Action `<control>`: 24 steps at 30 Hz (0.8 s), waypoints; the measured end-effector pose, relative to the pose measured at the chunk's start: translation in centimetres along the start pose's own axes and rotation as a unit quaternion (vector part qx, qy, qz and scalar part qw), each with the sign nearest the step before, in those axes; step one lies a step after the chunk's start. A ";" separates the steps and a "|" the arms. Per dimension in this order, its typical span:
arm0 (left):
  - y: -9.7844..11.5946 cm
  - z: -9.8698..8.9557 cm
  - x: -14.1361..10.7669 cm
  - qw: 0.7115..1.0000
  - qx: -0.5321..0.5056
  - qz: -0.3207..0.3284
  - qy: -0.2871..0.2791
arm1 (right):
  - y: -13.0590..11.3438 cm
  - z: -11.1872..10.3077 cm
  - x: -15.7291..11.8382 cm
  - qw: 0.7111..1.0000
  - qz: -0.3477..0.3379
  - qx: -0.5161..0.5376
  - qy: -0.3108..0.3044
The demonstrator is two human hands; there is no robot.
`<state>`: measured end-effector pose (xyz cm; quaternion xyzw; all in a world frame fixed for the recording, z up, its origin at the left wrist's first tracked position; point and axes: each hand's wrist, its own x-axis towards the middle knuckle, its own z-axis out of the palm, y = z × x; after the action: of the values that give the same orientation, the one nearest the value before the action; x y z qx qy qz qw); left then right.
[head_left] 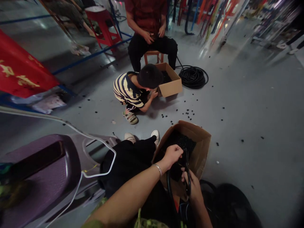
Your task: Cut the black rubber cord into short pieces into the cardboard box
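Observation:
Over an open cardboard box [204, 144], my left hand [174, 154] is closed in a pinch at the upper end of a black hose [188, 172]. Lower down and to the right, my right hand [193, 183] has its fingers wrapped round the same hose. A ribbed black length [169, 186] hangs in a curve beside the box's near side. Inside the box lies a heap of small black pieces [182, 141], partly covered by my hands. Whether a small piece sits between my left fingertips is too dark to tell.
A child in a striped shirt [128, 88] squats by another cardboard box [171, 88], before a seated person [147, 19]. A black hose coil [193, 77] and several scattered black bits [187, 113] lie on the floor. Left stands a purple stool [40, 177]; dark coils [232, 202] lie right.

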<state>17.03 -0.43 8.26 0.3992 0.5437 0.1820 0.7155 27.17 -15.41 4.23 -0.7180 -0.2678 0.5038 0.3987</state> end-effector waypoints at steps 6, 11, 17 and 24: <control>1.1 -0.9 -1.2 0.999 -0.033 0.024 -0.013 | -1.7 0.1 -0.7 0.999 -0.016 -0.043 -0.016; 1.3 -1.1 -1.7 0.998 -0.037 0.031 -0.033 | -2.0 0.3 -1.2 0.998 -0.025 -0.047 -0.024; 1.1 -1.2 -2.1 0.998 -0.019 0.057 -0.036 | -2.4 0.5 -1.0 0.999 -0.037 -0.021 -0.034; 0.6 -1.2 -1.8 0.997 0.002 0.061 -0.047 | -2.6 0.4 -0.6 0.998 -0.031 -0.005 -0.046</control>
<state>15.41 -0.81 9.74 0.4410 0.4846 0.2052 0.7271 26.58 -14.40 6.65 -0.6877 -0.3103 0.5222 0.3977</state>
